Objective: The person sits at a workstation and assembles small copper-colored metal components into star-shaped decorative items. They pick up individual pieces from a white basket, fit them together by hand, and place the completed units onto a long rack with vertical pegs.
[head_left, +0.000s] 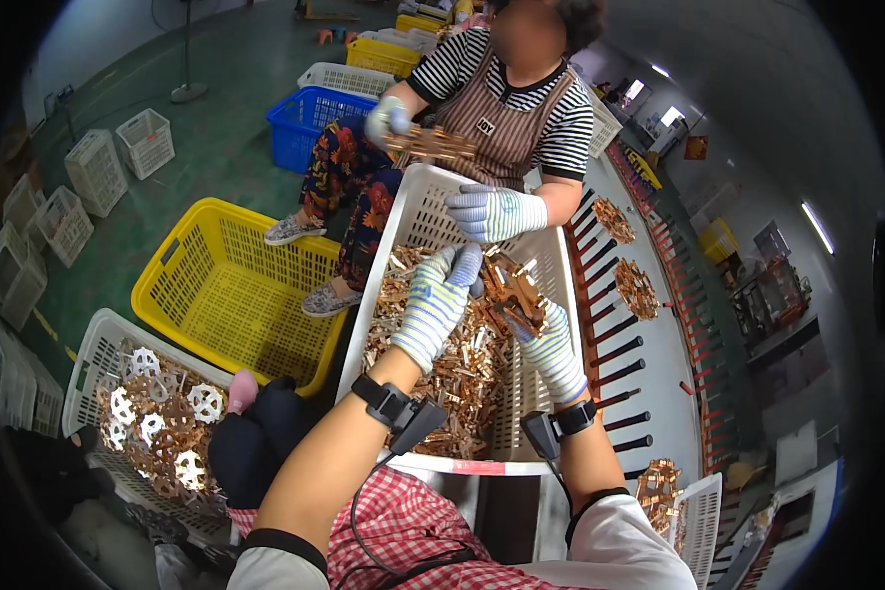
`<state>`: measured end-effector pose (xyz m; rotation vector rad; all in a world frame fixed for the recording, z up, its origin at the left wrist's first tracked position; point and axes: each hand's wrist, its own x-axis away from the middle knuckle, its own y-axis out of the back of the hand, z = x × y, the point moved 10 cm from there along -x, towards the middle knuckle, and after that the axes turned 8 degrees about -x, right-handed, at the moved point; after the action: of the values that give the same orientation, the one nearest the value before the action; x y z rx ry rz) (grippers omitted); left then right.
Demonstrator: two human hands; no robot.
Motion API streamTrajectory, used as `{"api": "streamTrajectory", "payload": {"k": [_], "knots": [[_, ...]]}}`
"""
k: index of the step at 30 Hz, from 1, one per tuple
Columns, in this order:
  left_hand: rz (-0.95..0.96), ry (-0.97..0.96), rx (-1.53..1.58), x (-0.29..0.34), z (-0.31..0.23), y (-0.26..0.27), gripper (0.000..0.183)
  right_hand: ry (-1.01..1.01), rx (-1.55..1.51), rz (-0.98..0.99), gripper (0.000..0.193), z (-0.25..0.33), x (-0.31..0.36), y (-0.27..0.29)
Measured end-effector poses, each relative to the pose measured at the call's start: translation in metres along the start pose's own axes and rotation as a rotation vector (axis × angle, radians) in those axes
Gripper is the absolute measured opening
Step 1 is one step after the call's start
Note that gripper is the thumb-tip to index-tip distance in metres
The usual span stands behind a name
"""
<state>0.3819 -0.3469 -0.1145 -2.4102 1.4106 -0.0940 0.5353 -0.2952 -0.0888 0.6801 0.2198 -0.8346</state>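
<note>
Both my hands wear striped knit gloves above a white plastic basket [372,295] filled with small copper-coloured metal pieces [452,393]. My right hand [553,356] is closed on a copper-coloured metal part [514,295] with several short arms, held tilted over the basket. Just left of that part, my left hand [431,303] has its fingers drawn together in a pinch; what they hold, if anything, is hidden. Across the basket, a co-worker's gloved hand [388,121] grips a similar flat metal part [431,144]. The co-worker's other gloved hand [497,212] hovers near my fingertips.
An open yellow basket [236,285] stands on the left, with a blue crate [300,123] behind it. Silvery and coppery toothed parts [157,413] fill a white basket at lower left. To my right runs a long rack with dark-handled rods [624,372]; copper-coloured parts [637,287] lie along it.
</note>
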Motion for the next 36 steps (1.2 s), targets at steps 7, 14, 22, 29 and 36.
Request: {"api": "streamTrajectory", "payload": {"k": [7,14,22,29,36], "knots": [[-0.034,-0.093,-0.058,-0.008,0.0,0.003,0.028,0.02,-0.132,0.019,0.043,-0.014,0.0,-0.003],[-0.132,-0.417,-0.778,0.003,-0.032,0.0,0.026,0.048,-0.014,0.014,0.049,0.001,0.004,0.006],[0.082,0.095,-0.241,-0.003,0.013,0.0,0.028,-0.006,-0.176,0.006,0.029,-0.008,0.01,0.003],[0.11,-0.216,-0.482,0.001,0.011,-0.023,0.027,-0.13,-0.406,-0.19,0.011,-0.06,0.01,0.029],[0.229,-0.104,-0.161,-0.002,0.018,-0.031,0.026,-0.002,0.183,0.038,0.042,-0.015,0.004,-0.004]]}}
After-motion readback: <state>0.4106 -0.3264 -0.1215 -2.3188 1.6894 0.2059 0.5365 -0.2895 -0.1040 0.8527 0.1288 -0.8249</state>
